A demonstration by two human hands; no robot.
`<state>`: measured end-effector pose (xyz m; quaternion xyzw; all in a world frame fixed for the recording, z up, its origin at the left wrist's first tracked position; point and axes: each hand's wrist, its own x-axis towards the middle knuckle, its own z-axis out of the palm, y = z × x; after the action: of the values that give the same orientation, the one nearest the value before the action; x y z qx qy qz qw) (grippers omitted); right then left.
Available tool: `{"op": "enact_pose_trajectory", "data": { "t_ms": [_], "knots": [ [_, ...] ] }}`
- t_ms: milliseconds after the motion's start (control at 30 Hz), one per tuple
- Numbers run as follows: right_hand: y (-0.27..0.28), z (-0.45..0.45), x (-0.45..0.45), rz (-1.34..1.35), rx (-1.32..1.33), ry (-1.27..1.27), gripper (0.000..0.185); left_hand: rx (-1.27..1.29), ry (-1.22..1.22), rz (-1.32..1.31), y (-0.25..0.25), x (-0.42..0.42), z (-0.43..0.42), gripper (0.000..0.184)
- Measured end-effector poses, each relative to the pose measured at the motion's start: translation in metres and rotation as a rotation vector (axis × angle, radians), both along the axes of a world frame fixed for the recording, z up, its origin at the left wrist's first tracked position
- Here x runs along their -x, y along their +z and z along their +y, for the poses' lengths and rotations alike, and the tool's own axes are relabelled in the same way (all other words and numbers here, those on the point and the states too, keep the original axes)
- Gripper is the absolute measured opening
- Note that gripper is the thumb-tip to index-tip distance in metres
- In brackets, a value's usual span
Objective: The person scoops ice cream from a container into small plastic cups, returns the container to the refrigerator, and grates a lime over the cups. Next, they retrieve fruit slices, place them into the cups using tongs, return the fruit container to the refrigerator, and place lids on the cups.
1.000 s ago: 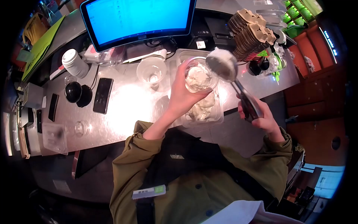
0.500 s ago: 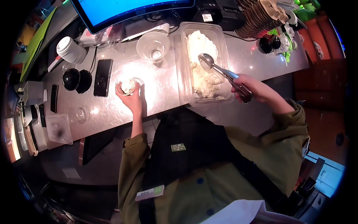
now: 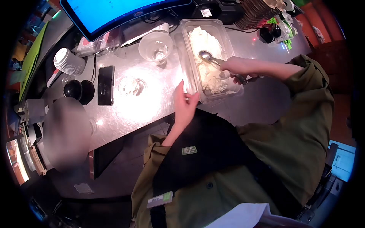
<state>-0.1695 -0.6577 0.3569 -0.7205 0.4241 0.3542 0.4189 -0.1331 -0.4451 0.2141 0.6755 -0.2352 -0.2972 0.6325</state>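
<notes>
While right fingers (image 3: 230, 67) partly hide the clasped scoop (image 3: 216, 60), left fingers (image 3: 180, 91) spread beside the tub (image 3: 229, 93).

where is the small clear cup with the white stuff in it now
In the head view, the small clear cup sits on the metal counter, just right of the phone and left of the left hand.

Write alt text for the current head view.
A person's right hand holds a metal scoop at white food in a clear tub; the left hand is by the tub's near corner. A cup of white food and a phone sit further left on the metal counter.
</notes>
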Motion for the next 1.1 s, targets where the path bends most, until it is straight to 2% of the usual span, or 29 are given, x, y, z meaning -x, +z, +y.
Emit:
{"op": "enact_pose_trajectory", "data": {
  "t_ms": [33,67,167,300,333,433,833,967,1000,1100],
  "knots": [
    [0.000,0.002,-0.002,0.005,-0.019,-0.064,0.036,0.017,-0.054,0.091,0.007,0.001,-0.007,0.062],
    [-0.002,0.000,0.000,-0.071,-0.155,-0.146,0.033,0.028,-0.104,0.182,0.013,0.002,-0.014,0.065],
    [-0.013,-0.001,0.002,-0.086,-0.350,-0.249,0.031,0.078,-0.144,0.276,0.018,0.001,-0.023,0.069],
    [-0.018,0.008,0.002,-0.150,-0.474,-0.465,0.031,0.067,-0.190,0.351,-0.006,-0.003,-0.025,0.069],
    [-0.023,0.000,0.005,-0.173,-0.585,-0.442,0.035,0.078,-0.195,0.355,-0.008,-0.003,-0.026,0.069],
    [-0.018,-0.003,0.008,-0.175,-0.613,-0.492,0.038,0.167,-0.185,0.332,-0.010,-0.001,-0.027,0.068],
    [-0.030,-0.034,0.052,-0.346,-0.840,-0.620,0.048,0.059,-0.208,0.338,0.008,-0.005,-0.027,0.067],
    [-0.068,-0.048,0.081,-0.427,-1.270,-0.822,0.061,0.027,-0.215,0.352,0.011,-0.006,-0.026,0.066],
    [-0.077,-0.048,0.088,-0.463,-1.351,-0.812,0.070,0.031,-0.227,0.369,0.015,-0.007,-0.024,0.066],
    [-0.073,-0.041,0.106,-0.589,-1.386,-0.897,0.065,-0.010,-0.227,0.387,0.010,-0.008,-0.022,0.064]
  ]
}}
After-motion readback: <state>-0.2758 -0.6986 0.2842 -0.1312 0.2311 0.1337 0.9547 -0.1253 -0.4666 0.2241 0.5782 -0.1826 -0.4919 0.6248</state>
